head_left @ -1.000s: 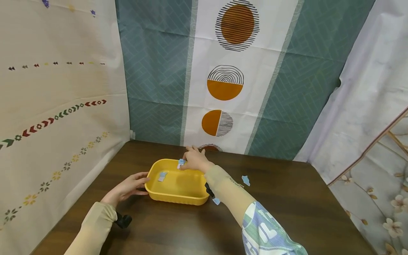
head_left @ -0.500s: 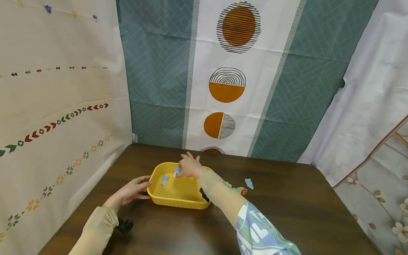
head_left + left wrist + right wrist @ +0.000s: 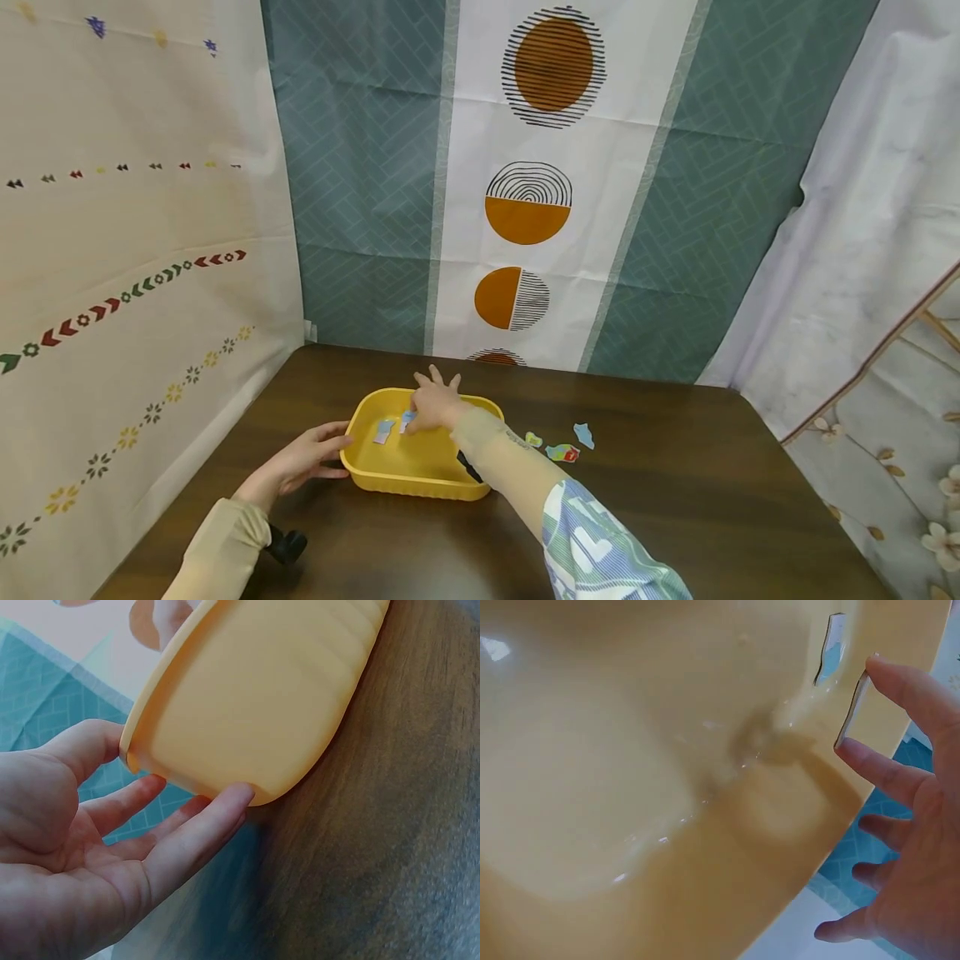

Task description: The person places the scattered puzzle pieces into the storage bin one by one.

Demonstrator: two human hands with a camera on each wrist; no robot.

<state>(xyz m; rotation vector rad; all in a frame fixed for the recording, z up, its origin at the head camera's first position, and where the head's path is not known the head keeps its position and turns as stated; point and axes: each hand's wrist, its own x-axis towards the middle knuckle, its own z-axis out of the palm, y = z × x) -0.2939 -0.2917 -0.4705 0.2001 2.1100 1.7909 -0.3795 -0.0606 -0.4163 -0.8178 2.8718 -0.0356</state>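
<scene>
A yellow plastic tray [image 3: 420,486] stands on the dark wooden table. My left hand [image 3: 300,460] holds its left end, one digit hooked at the rim and other fingertips against the outer wall [image 3: 247,712]. Over the tray's inside, my right hand [image 3: 435,408] pinches a small flat puzzle piece [image 3: 853,709] by its ends between thumb and finger; the remaining fingers are spread. This piece is blue and white in the head view, turned edge-on in the right wrist view. Just left of it another blue and pale puzzle piece [image 3: 384,431] lies in the tray.
Right of the tray several loose pieces lie on the table [image 3: 675,500]: a light blue one [image 3: 583,435], a green and red one [image 3: 562,452] and a small yellow-green one [image 3: 533,439]. Printed cloths [image 3: 360,208] hang behind the table and at both sides.
My right hand has moved left and down into the tray with the pinched puzzle piece, nearer the piece lying there. Its arm uncovers more loose pieces. My left hand keeps its hold.
</scene>
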